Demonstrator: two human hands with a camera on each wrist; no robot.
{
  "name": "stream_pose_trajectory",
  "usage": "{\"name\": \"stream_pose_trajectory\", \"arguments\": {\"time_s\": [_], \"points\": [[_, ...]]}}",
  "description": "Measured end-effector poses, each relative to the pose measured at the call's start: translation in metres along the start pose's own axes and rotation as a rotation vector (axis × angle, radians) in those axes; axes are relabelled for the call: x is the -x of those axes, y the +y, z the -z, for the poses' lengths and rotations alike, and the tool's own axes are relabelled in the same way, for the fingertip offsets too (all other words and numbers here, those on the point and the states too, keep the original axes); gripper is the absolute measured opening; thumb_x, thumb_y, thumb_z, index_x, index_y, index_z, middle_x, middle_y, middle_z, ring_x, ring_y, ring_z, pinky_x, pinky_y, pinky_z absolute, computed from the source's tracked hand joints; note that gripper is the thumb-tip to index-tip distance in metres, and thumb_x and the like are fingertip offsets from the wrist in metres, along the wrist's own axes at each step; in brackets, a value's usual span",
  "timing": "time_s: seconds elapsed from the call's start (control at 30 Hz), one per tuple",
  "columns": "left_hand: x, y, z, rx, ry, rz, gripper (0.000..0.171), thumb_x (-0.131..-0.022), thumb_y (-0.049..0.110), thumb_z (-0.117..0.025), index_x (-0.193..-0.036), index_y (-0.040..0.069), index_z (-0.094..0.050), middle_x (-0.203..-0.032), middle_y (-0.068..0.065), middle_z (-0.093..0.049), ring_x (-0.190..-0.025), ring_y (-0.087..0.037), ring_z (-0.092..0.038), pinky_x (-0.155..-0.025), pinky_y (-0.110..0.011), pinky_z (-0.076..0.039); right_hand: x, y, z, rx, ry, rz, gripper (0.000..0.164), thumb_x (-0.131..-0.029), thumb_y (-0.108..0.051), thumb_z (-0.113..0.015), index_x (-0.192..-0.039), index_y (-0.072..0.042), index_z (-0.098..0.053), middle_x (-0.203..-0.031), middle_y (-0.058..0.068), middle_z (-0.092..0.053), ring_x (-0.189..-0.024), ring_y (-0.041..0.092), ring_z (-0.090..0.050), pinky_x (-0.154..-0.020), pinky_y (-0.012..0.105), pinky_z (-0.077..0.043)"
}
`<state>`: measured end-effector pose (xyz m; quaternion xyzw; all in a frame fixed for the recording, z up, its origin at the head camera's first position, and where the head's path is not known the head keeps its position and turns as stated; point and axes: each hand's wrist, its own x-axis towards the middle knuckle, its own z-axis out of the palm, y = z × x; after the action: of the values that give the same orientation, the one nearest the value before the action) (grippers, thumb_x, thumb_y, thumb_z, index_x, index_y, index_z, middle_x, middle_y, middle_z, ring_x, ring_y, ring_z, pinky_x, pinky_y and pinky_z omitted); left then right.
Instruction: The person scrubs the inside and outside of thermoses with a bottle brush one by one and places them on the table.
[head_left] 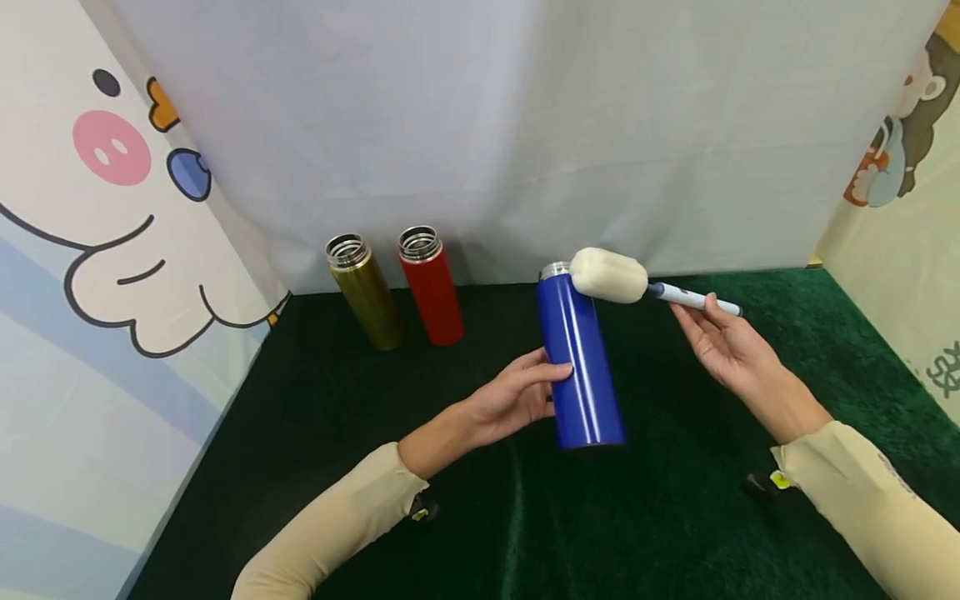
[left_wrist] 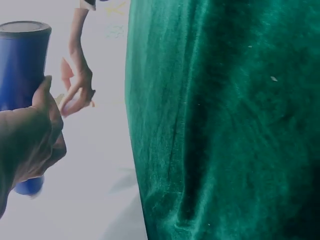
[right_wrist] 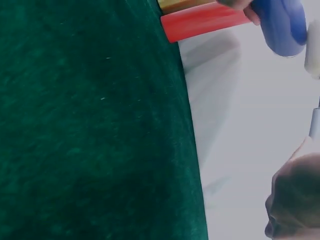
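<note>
My left hand (head_left: 517, 392) grips a blue vacuum flask (head_left: 581, 367) around its lower half, mouth up and slightly tilted. The flask's steel neck (head_left: 555, 269) shows no lid. My right hand (head_left: 723, 342) holds a bottle brush by its pale handle (head_left: 686, 297), thumb on top. The brush's white sponge head (head_left: 609, 275) points left and overlaps the flask's upper right side in the head view. In the left wrist view the blue flask (left_wrist: 22, 70) fills the left edge, fingers wrapped round it. The right wrist view shows the sponge head (right_wrist: 313, 50) right beside the flask (right_wrist: 281, 25).
A gold flask (head_left: 367, 300) and a red flask (head_left: 432, 292) stand uncapped at the back left of the dark green cloth (head_left: 480, 517). Behind them hangs a pale curtain (head_left: 480, 125); cartoon-printed panels (head_left: 112, 250) flank the table.
</note>
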<state>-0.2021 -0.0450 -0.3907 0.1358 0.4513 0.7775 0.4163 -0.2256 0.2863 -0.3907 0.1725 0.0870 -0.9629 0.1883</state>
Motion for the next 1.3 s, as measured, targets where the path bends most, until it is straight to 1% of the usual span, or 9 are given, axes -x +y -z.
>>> {"name": "stream_pose_trajectory", "arguments": {"time_s": [0.13,0.27,0.37,0.5,0.7,0.8,0.93,1.07,1.3], "points": [[-0.001,0.004,0.0,0.08,0.06,-0.028,0.06,-0.106,0.025,-0.041,-0.16,0.019,-0.017,-0.163,-0.014,-0.032,-0.14,-0.031,-0.042,-0.126,-0.059,-0.023,0.002,0.0,0.01,0.072,0.011,-0.043,0.021,-0.102,-0.013,-0.059,-0.122,-0.009,-0.057,-0.118,0.015,-0.067,-0.115,0.024,-0.068,-0.112,0.026,-0.048],[-0.002,0.006,0.005,0.156,0.139,-0.048,0.061,-0.107,0.031,-0.042,-0.161,0.023,-0.012,-0.165,-0.014,-0.029,-0.147,-0.035,-0.035,-0.127,-0.058,-0.021,0.004,0.001,0.021,0.223,-0.025,-0.121,0.014,-0.104,-0.018,-0.056,-0.114,-0.009,-0.061,-0.113,0.009,-0.063,-0.106,0.02,-0.068,-0.101,0.029,-0.056],[-0.002,0.005,0.008,0.153,0.169,-0.05,0.062,-0.108,0.033,-0.044,-0.161,0.024,-0.013,-0.164,-0.015,-0.029,-0.148,-0.036,-0.034,-0.127,-0.058,-0.022,0.003,0.003,0.024,0.28,-0.05,-0.151,0.018,-0.105,-0.021,-0.055,-0.112,-0.008,-0.064,-0.111,0.007,-0.063,-0.103,0.018,-0.068,-0.096,0.029,-0.058],[-0.001,0.003,0.01,0.057,0.145,-0.019,0.059,-0.108,0.034,-0.043,-0.161,0.022,-0.018,-0.163,-0.015,-0.034,-0.144,-0.033,-0.042,-0.124,-0.059,-0.028,-0.001,0.006,0.017,0.243,-0.031,-0.113,0.014,-0.103,-0.019,-0.058,-0.116,-0.013,-0.06,-0.112,0.009,-0.065,-0.104,0.021,-0.071,-0.098,0.028,-0.058],[0.003,0.001,0.011,-0.083,0.071,0.017,0.058,-0.107,0.03,-0.041,-0.16,0.02,-0.022,-0.161,-0.016,-0.038,-0.135,-0.027,-0.051,-0.119,-0.058,-0.037,-0.005,0.009,0.004,0.061,0.004,0.021,0.027,-0.099,-0.011,-0.063,-0.125,-0.015,-0.055,-0.119,0.014,-0.068,-0.118,0.024,-0.07,-0.109,0.026,-0.049],[0.005,0.002,0.011,-0.069,0.077,0.0,0.06,-0.106,0.029,-0.043,-0.16,0.022,-0.02,-0.161,-0.016,-0.037,-0.134,-0.026,-0.052,-0.119,-0.056,-0.038,-0.005,0.01,0.005,0.064,0.006,0.01,0.024,-0.1,-0.012,-0.062,-0.123,-0.014,-0.056,-0.12,0.012,-0.067,-0.117,0.023,-0.068,-0.11,0.026,-0.049],[0.006,0.006,0.011,0.033,0.107,-0.026,0.061,-0.106,0.029,-0.045,-0.16,0.024,-0.018,-0.162,-0.016,-0.034,-0.139,-0.031,-0.046,-0.123,-0.058,-0.031,-0.004,0.011,0.012,0.214,-0.05,-0.074,0.015,-0.104,-0.017,-0.057,-0.118,-0.012,-0.058,-0.115,0.009,-0.063,-0.106,0.021,-0.067,-0.1,0.03,-0.056],[0.005,0.009,0.011,0.097,0.124,-0.038,0.06,-0.108,0.027,-0.044,-0.161,0.024,-0.016,-0.164,-0.015,-0.031,-0.146,-0.035,-0.038,-0.124,-0.061,-0.026,-0.005,0.012,0.016,0.32,-0.12,-0.113,0.019,-0.106,-0.02,-0.053,-0.116,-0.009,-0.064,-0.111,0.008,-0.063,-0.101,0.019,-0.068,-0.092,0.032,-0.059],[0.006,0.002,0.009,0.047,0.041,0.004,0.061,-0.105,0.021,-0.044,-0.16,0.024,-0.017,-0.163,-0.017,-0.032,-0.141,-0.033,-0.042,-0.124,-0.062,-0.025,-0.008,0.012,0.005,0.133,-0.029,-0.019,0.019,-0.101,-0.014,-0.061,-0.12,-0.013,-0.057,-0.115,0.012,-0.067,-0.109,0.024,-0.071,-0.103,0.028,-0.055]]}}
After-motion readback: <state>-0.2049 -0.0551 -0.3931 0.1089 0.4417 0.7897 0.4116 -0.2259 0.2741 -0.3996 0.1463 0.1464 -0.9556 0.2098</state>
